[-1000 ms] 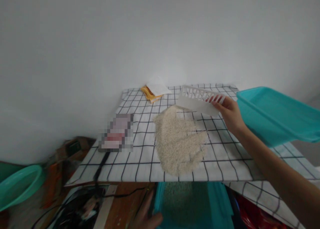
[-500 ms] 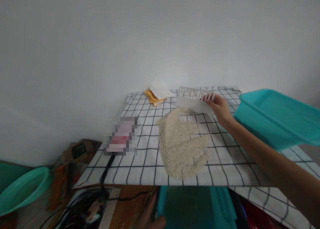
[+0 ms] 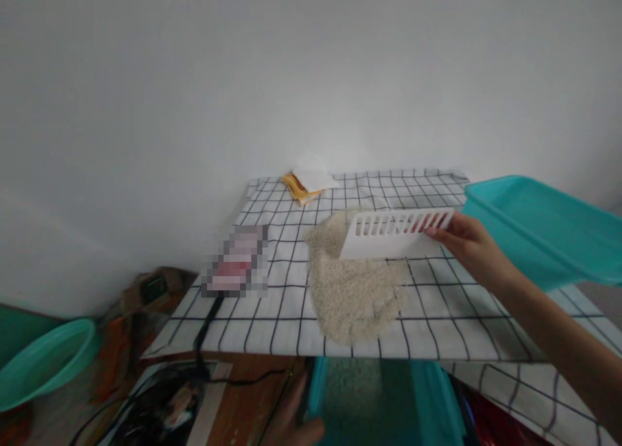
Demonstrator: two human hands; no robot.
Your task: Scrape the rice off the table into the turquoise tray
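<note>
My right hand (image 3: 469, 245) grips the right end of a white slotted plastic panel (image 3: 393, 234). The panel stands on its long edge against the far side of a heap of rice (image 3: 352, 281) on the checked tablecloth (image 3: 437, 310). At the bottom edge of the view my left hand (image 3: 294, 420) holds the left rim of a teal tub (image 3: 427, 400) that sits below the table's front edge, with rice in it. Only a few fingers of that hand show.
A second teal tub (image 3: 539, 229) stands at the right on the table. Yellow and white packets (image 3: 306, 180) lie at the far edge by the wall. A blurred-out flat object (image 3: 236, 261) lies left of the rice. A teal basin (image 3: 43, 362) and cables (image 3: 160, 400) sit low on the left.
My right hand has brought the white panel from the far edge of the table toward me and set it against the back of the rice heap. The left hand has stayed on the lower tub.
</note>
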